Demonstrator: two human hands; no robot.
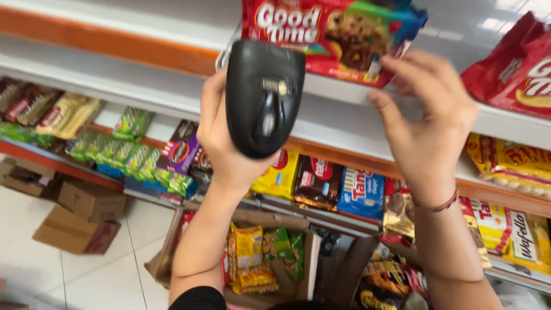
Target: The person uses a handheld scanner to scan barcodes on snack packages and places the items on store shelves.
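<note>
Below both wrists, an open brown cardboard box (310, 252) of yellow and green snack bags sits on the floor, and rows of wrapped biscuits (321, 183) fill the lower shelf behind the forearms. A red foil bag (511, 69) lies just right of the right hand. Left hand (221, 143) is up, fingers wrapped around a black plastic handheld scanner (264, 95), its head raised toward the white metal shelf (344, 112). Right hand (427, 120), fingers spread and half open, pinches the lower edge of a red rectangular cookie packet (330, 34) on that shelf, right above the scanner.
</note>
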